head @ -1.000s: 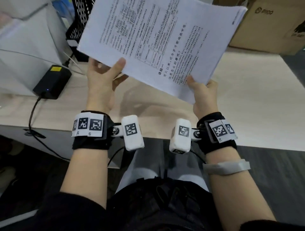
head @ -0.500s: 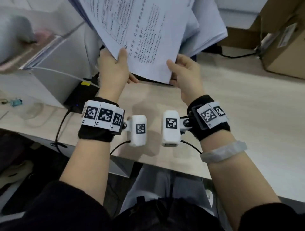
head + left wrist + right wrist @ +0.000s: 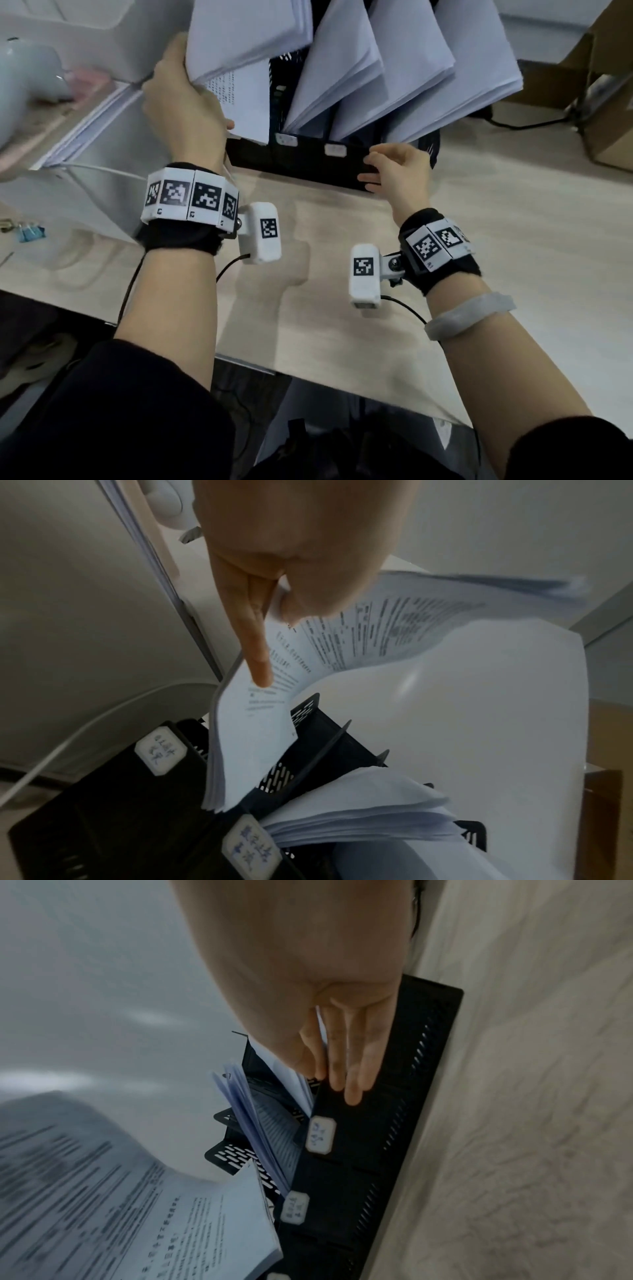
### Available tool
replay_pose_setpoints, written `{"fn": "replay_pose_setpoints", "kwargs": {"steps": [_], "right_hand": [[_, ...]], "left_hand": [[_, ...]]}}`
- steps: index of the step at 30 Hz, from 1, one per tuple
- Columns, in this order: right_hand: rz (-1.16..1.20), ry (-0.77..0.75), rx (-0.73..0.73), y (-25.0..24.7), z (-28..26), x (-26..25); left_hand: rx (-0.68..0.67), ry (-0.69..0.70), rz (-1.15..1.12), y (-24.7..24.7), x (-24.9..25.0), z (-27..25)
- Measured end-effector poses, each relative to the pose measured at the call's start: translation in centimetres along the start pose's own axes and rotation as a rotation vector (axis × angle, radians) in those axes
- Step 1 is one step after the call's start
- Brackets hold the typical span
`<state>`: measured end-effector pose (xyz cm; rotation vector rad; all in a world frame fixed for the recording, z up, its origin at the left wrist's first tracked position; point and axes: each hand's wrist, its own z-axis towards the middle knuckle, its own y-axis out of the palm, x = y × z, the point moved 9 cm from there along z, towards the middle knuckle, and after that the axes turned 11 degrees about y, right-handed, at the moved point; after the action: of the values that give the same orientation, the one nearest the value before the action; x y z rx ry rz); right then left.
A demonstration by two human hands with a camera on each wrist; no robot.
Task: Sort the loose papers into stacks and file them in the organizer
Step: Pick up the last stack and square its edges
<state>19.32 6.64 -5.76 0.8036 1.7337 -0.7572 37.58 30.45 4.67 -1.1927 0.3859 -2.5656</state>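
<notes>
Our left hand (image 3: 185,102) is gripping a printed paper stack (image 3: 253,723), its lower edge standing in the leftmost slot of the black organizer (image 3: 301,161) on the bench (image 3: 513,240). Our right hand (image 3: 397,171), fingers (image 3: 352,1069) straight, is resting against the organizer's front wall beside other filed papers (image 3: 428,68).

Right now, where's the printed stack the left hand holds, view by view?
Head: printed stack, top centre-left, gripped by left hand.
Left wrist: centre, lower edge entering black organizer.
Right wrist: bottom left.
Shared landmark: the organizer's white slot labels.
</notes>
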Motion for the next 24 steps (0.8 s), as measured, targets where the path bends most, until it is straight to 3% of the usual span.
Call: {"fn": "replay_pose_setpoints", "kwargs": {"steps": [7,17,24], "right_hand": [[0.033,-0.019,0.084,-1.6,1.4,0.1],[0.028,0.083,-0.026,-1.9,2.6,0.8],[0.052,0.077,-0.038,-1.8,2.6,0.8]], "left_hand": [[-0.069,-0.025,0.009,3.3,-1.0,1.2],[-0.072,-0.008,0.092,5.8,-2.2,4.0],[-0.227,-0.069,0.314,6.5,-3.6,2.6]]}}
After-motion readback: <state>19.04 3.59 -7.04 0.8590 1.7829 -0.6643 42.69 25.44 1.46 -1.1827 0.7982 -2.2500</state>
